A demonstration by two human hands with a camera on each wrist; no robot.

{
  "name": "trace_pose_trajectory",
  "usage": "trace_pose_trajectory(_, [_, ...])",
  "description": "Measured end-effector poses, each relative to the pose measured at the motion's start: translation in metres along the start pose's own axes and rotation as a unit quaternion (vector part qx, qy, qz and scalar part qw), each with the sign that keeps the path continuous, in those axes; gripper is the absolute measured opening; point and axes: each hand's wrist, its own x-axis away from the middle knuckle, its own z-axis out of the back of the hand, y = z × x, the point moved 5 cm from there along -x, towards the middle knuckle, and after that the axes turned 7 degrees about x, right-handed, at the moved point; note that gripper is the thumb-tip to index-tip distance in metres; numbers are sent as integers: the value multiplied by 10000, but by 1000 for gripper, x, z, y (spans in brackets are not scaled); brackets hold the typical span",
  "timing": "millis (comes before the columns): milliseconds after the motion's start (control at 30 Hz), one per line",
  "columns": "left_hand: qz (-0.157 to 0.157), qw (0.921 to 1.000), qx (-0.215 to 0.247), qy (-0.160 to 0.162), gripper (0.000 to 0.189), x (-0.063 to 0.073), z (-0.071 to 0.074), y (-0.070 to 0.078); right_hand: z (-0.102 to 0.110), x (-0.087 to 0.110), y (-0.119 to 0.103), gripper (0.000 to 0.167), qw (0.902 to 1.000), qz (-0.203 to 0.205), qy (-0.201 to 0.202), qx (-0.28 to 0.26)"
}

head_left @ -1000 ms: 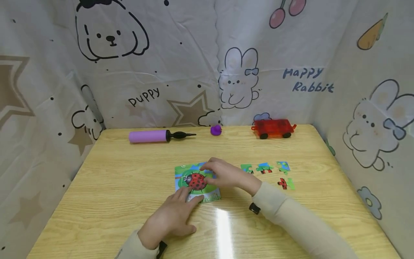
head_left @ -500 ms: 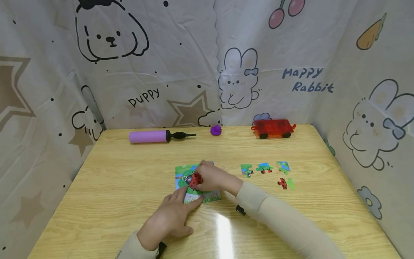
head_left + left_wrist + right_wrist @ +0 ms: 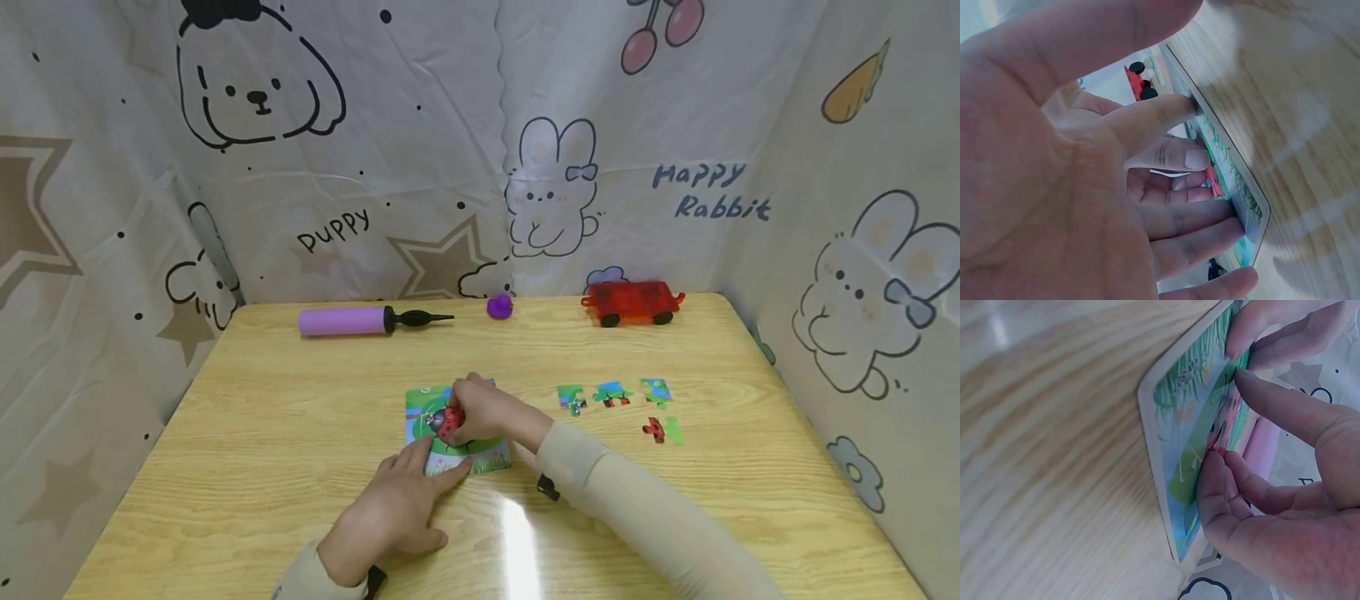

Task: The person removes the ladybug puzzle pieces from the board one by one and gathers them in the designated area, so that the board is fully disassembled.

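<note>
Left hand (image 3: 393, 508) and right hand (image 3: 483, 410) both on the puzzle (image 3: 487, 462)

Nearest me, at the bottom edge of my head view, I have the left sleeve (image 3: 318, 575), with the right sleeve (image 3: 652, 508) slanting in from the lower right. Left of bottom centre, the left hand is spread and grasps nothing; its fingertips rest on the lower left of the puzzle, and the thumb stands clear of it. The puzzle lies flat on the table (image 3: 262, 417), just below the centre of the frame. Over its upper right the right hand is bent, fingertips on the ladybug (image 3: 447, 422). My right wrist view shows thumb and fingers set apart on the surface, with a bit of red at the fingers; I cannot tell whether they pinch a piece or only press.

Right of centre I see a red-and-green piece (image 3: 654, 430), and above it three pieces (image 3: 613, 395) in a row. Along the far edge stand, left to right, a pump (image 3: 345, 321), a purple toy (image 3: 499, 307) and a red cart (image 3: 633, 302). A printed cloth (image 3: 427, 167) hangs behind, filling the upper frame.
</note>
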Motion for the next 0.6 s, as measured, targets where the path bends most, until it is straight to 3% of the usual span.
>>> trace_pose_trajectory(233, [2, 10000, -14, 14, 90, -1, 0, 1, -2, 1, 3, 45, 9997, 78, 173, -163])
trace_pose_trajectory(467, [-24, 10000, 10, 70, 87, -1, 2, 2, -5, 6, 4, 54, 9953, 578, 440, -638])
trace_pose_trajectory(600, [-4, 10000, -18, 77, 87, -1, 3, 2, -5, 9, 4, 56, 9925, 864, 583, -631])
